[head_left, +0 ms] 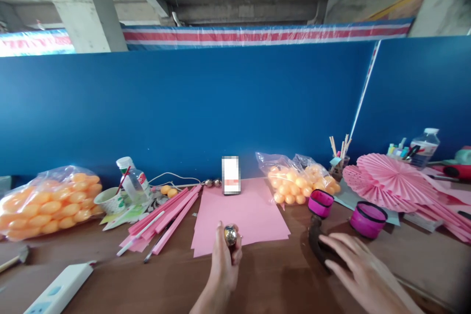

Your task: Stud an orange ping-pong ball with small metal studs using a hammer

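Note:
My left hand [225,257] is closed around a shiny metal ball [230,234], held up over the near edge of the pink paper sheets [239,216]. Something dark shows just under the ball, mostly hidden by the fingers. On the right, my right hand [355,260] has its fingers stretched apart over a dark, curved object [315,238] lying on the table. Fingertips and thumb are at its side; whether they touch it I cannot tell. Two magenta bands with black edging stand beyond that hand, one band [321,203] by the object's far end, the other band [368,220] farther right.
A phone [231,176] stands behind the paper, beside small metal balls [212,183]. Bags of orange balls sit left [51,203] and right [294,181]. Pink strips [172,216], a power strip [61,289], a hammer [18,257] and pink paper fans [390,181] lie around. A blue partition [235,108] rises behind.

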The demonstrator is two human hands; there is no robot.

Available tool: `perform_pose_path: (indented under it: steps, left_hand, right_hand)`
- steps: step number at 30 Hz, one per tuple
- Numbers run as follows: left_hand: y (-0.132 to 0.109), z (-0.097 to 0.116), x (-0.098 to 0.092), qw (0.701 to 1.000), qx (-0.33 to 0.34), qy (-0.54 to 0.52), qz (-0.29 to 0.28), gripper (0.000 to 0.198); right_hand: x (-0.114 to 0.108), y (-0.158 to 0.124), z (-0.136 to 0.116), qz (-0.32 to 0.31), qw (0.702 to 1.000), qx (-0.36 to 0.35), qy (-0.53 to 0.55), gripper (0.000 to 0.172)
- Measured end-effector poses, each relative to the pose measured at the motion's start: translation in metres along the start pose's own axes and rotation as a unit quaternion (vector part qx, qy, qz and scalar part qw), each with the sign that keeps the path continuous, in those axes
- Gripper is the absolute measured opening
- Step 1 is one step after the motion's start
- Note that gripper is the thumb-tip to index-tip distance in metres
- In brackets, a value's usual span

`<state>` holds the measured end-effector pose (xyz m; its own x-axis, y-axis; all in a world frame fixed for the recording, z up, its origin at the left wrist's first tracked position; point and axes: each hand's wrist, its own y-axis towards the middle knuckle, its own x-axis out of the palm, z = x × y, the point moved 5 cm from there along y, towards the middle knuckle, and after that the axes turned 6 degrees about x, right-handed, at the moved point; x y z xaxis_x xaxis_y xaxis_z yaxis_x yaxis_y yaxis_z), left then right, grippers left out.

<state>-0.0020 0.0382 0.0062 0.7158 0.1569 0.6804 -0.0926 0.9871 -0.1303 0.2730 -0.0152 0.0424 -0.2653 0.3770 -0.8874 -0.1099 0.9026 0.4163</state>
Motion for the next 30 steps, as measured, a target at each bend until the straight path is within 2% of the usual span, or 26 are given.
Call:
perform_pose_path:
  steps: [6, 10, 14, 18, 24, 30]
  left_hand:
    - [0.004, 0.019, -0.006, 0.994, 0.092, 0.054, 0.004, 0.033]
    - [0.01, 0.041, -0.012, 0.988, 0.13, 0.065, 0.052, 0.035]
    - [0.025, 0.052, -0.023, 0.985, 0.122, 0.026, 0.115, 0.04]
    - [0.039, 0.043, -0.029, 0.984, 0.102, 0.003, 0.149, 0.036]
    - [0.037, 0.021, -0.021, 0.988, 0.1, -0.002, 0.117, 0.028]
    - [0.029, 0.012, -0.019, 0.994, 0.09, 0.0, 0.069, 0.033]
  right_hand:
    - [0.021, 0.005, -0.098, -0.055, 0.99, -0.086, 0.097, 0.037]
    - [0.036, 0.021, -0.131, -0.094, 0.983, -0.089, 0.127, 0.033]
    - [0.048, 0.047, -0.141, -0.103, 0.982, -0.101, 0.119, 0.029]
    - [0.062, 0.071, -0.148, -0.109, 0.983, -0.112, 0.098, 0.024]
    - [0.092, 0.084, -0.165, -0.159, 0.976, -0.127, 0.08, 0.02]
    - [0.103, 0.086, -0.15, -0.15, 0.983, -0.087, 0.051, 0.023]
